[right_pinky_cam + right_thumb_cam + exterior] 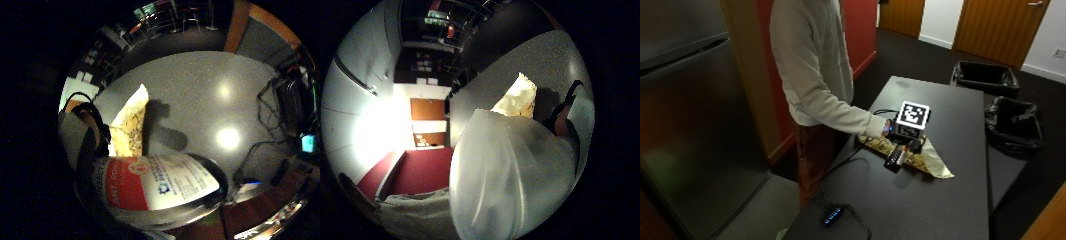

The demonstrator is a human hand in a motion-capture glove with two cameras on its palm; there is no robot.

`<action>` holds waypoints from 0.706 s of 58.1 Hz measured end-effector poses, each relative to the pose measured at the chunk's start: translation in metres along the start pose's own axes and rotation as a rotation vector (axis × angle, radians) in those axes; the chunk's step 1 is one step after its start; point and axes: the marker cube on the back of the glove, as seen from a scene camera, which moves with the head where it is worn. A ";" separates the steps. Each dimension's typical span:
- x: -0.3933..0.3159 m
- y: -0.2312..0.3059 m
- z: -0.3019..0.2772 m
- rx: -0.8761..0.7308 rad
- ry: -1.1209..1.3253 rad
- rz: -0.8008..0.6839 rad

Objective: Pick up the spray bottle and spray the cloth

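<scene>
At a dark table a person's gloved right hand grips a spray bottle, which hangs tilted just above a yellow patterned cloth. The cloth lies crumpled on the table near its left edge. The little finger side palm view shows the bottle's red and white label close to the palm, with the cloth on the table beyond it. In the thumb side palm view the bottle's pale translucent body fills much of the picture and the cloth peeks out behind it. The nozzle is hidden.
Two black-lined bins stand on the floor right of the table. A small device with blue lights and its cable lie at the table's near corner. A steel fridge stands at the left.
</scene>
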 end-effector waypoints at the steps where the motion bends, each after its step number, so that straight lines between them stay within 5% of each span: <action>1: -0.006 0.000 -0.002 -0.016 0.028 -0.013; 23: -0.105 -0.008 -0.029 -0.262 0.488 -0.150; 41: -0.146 0.005 0.010 -0.408 0.758 -0.186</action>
